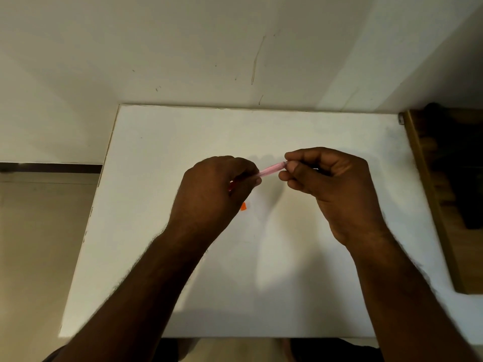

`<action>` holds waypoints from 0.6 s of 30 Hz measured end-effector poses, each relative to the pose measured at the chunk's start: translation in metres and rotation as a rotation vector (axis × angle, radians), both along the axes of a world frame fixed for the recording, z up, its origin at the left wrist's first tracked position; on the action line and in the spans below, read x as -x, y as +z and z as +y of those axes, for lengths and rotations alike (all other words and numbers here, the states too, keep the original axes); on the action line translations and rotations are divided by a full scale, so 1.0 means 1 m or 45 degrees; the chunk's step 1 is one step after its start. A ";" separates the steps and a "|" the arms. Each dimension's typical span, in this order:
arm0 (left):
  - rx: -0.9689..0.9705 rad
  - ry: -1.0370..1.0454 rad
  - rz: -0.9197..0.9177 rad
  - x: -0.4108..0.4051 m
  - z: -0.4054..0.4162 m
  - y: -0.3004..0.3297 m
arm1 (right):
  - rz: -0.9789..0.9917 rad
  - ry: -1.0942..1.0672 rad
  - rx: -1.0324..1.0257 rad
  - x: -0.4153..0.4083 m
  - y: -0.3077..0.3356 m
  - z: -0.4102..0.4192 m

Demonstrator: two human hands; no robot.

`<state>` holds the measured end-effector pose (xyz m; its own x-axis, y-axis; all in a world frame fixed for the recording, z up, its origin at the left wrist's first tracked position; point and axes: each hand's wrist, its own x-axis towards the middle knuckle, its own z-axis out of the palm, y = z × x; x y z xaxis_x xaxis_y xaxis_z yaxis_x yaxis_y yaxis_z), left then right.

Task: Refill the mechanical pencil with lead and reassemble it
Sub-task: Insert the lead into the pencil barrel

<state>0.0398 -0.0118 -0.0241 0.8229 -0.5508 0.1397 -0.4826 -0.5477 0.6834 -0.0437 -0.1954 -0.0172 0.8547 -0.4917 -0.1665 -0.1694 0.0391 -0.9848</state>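
Note:
A pink mechanical pencil (271, 169) is held level above the white table (156, 205), between my two hands. My left hand (217, 189) grips its left part with curled fingers, and most of that end is hidden in the fist. My right hand (329, 181) pinches the pencil's right end between thumb and fingertips. Whether a lead or a cap sits in those fingertips is too small to tell. A small orange piece (243, 206) lies on the table just below my left hand.
The table stands against a white wall (235, 48). A wooden shelf edge (428, 194) with dark things behind it runs along the table's right side. The floor (39, 244) lies beyond the table's left edge.

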 end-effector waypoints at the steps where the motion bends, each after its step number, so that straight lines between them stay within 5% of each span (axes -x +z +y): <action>1: 0.006 0.005 0.001 0.000 0.000 0.000 | 0.000 -0.003 -0.020 0.000 0.000 0.000; 8: 0.126 0.070 0.110 0.008 -0.010 0.002 | 0.033 0.021 -0.216 -0.003 -0.001 0.013; 15: -0.005 -0.002 0.182 0.007 -0.008 0.004 | 0.221 -0.133 0.067 -0.008 -0.005 0.020; 18: -0.112 0.136 0.182 -0.002 0.000 0.001 | 0.320 -0.130 0.412 -0.005 -0.014 0.016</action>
<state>0.0423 -0.0117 -0.0233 0.8851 -0.4645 -0.0272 -0.3205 -0.6509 0.6882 -0.0382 -0.1794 -0.0312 0.7511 -0.6332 -0.1867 -0.4173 -0.2363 -0.8775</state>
